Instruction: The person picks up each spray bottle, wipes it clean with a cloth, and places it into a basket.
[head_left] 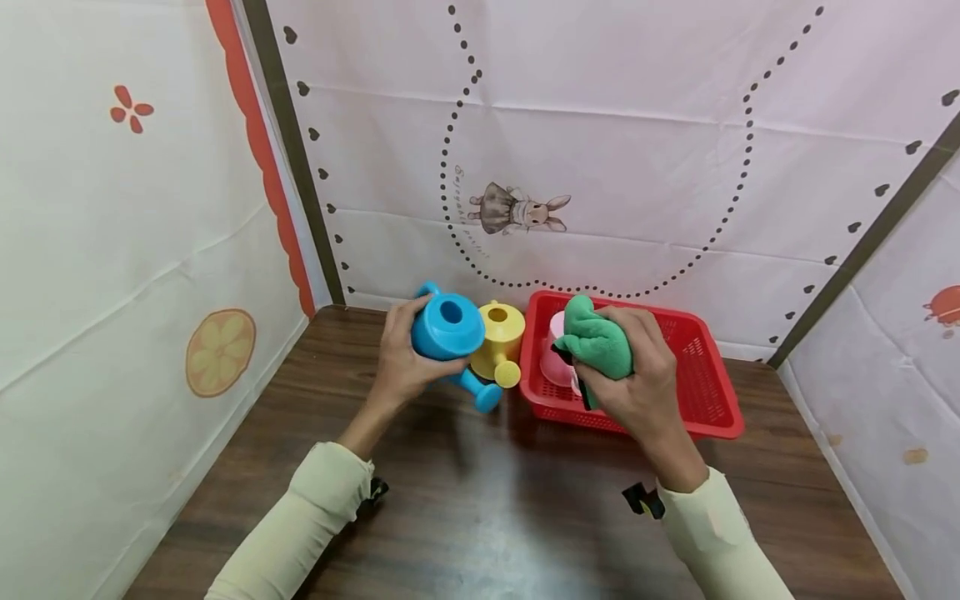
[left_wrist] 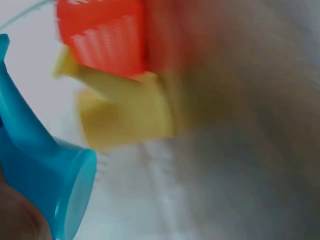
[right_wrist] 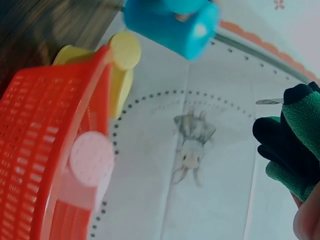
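My left hand grips a blue toy watering can round its body, thumb at the front and spout pointing down to the right. In the left wrist view the blue can hangs clear of the surface behind it. Bunched in my right hand is a green cloth with black edging, held over the left part of a red basket. A yellow watering can stands between the blue can and the basket. Inside the basket, partly hidden by the cloth, sits a pink watering can.
Brown wood-grain table spreads in front of the hands. A white printed cloth wall rises right behind the basket and cans, with more cloth walls at left and right.
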